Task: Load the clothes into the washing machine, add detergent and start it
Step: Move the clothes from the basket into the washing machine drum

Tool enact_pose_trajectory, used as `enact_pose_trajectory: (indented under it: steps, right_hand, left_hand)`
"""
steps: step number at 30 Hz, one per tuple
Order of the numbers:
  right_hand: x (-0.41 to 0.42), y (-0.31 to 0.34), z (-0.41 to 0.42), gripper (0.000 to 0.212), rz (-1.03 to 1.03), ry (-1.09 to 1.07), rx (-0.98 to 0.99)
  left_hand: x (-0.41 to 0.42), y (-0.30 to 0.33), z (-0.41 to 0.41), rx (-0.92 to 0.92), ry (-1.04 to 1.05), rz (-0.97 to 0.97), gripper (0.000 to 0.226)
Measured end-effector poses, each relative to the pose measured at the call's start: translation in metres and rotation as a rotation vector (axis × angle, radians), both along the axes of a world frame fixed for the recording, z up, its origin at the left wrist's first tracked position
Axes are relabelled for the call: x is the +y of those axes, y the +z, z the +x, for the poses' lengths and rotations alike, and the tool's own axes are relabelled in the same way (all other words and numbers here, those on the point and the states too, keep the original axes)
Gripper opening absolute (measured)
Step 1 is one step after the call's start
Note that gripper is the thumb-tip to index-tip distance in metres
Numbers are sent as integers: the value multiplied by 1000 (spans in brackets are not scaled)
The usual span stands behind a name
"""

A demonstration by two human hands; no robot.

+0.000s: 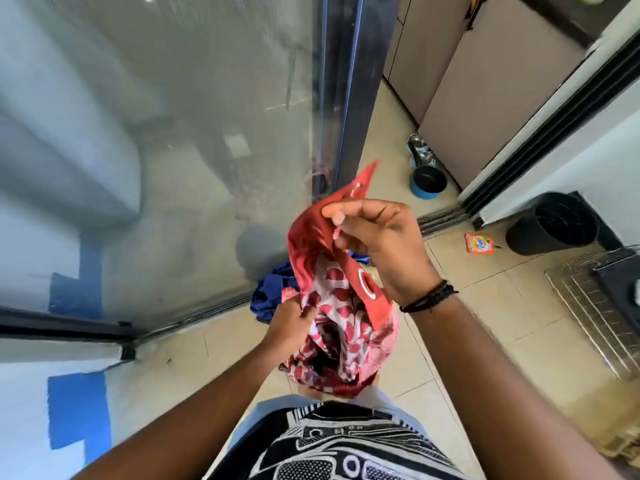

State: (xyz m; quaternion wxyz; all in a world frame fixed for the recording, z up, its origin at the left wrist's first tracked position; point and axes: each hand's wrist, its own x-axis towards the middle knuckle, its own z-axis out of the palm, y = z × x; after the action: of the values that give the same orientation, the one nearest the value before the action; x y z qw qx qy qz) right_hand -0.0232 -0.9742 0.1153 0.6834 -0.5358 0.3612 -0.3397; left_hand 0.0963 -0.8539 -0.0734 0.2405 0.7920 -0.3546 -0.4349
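The right hand [377,244] has its fingers curled in, thumb and fingertips pinching the upper edge of a red patterned garment [332,306] near the middle of the view. The left hand [291,323], lower and toward seven o'clock of the right, is closed on a fold of the same cloth, which hangs bunched between the two hands above the tiled floor [485,323]. A dark braided wristband [427,299] circles the right wrist. Behind the garment, at about ten o'clock of it, blue clothes [272,292] lie on the floor against a glass door [207,133]. An orange detergent sachet [479,243] lies on the tiles at three o'clock of the right hand, just beside a black bucket [552,223]. Metal bowls [424,161] sit at one o'clock, against the cabinets.
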Motion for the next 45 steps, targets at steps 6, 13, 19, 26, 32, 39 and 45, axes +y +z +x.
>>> enact_pose_trajectory:
  steps: [6, 13, 19, 26, 32, 39, 45]
  right_hand:
    - [20, -56, -24, 60, -143, 5, 396]
    - [52, -131, -42, 111, -102, 324, 786]
    - [44, -149, -38, 15, 34, 151, 869]
    - [48, -152, -33, 11, 122, 134, 889]
    - [47, -147, -26, 27, 32, 111, 665]
    - [36, -8, 3, 43, -84, 8, 282]
    - [14, 52, 16, 26, 198, -240, -190]
  left_hand:
    - [-3, 20, -4, 108, 182, -163, 50]
    - [-38, 121, -12, 101, 274, -505, 44]
    - [-58, 217, -19, 346, 245, -763, 35]
    - [-65, 163, 22, 173, 426, -646, 8]
    - [-18, 71, 21, 65, 223, -218, 22]
    - [6, 71, 4, 83, 62, 32, 54]
    - [-10, 124, -6, 501, 470, -89, 34]
